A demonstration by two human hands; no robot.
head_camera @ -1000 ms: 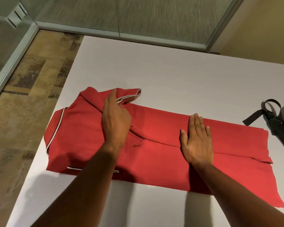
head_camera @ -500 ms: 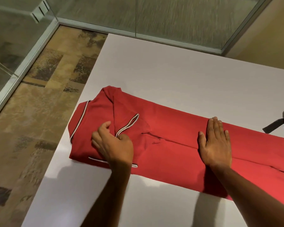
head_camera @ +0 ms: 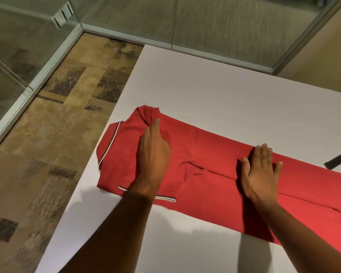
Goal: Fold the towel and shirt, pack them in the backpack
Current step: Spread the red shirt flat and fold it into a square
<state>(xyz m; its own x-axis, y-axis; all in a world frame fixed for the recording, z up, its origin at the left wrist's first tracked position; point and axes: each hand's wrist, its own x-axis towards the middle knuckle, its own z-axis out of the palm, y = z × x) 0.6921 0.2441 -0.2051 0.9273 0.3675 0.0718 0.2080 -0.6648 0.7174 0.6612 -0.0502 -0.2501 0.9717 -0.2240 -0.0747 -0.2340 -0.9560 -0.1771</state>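
Observation:
A red shirt [head_camera: 211,174] with white trim lies on the white table [head_camera: 215,99], folded lengthwise into a long band that runs off the right edge of the view. Its sleeve is folded over onto the body at the left end. My left hand [head_camera: 155,152] lies flat on that folded sleeve part, fingers straight and pointing away from me. My right hand [head_camera: 259,172] presses flat on the middle of the shirt, fingers spread. A black backpack strap [head_camera: 337,163] shows at the right edge; the backpack itself is out of view. No towel is visible.
The table's left edge runs close to the shirt's collar end, with patterned brown carpet [head_camera: 53,154] below it. Glass partition walls [head_camera: 205,22] in metal frames stand behind the table and at the left.
My left hand has laid the sleeve down onto the shirt, let go of it and now lies flat, higher up. The right hand stays pressed. The view has shifted left.

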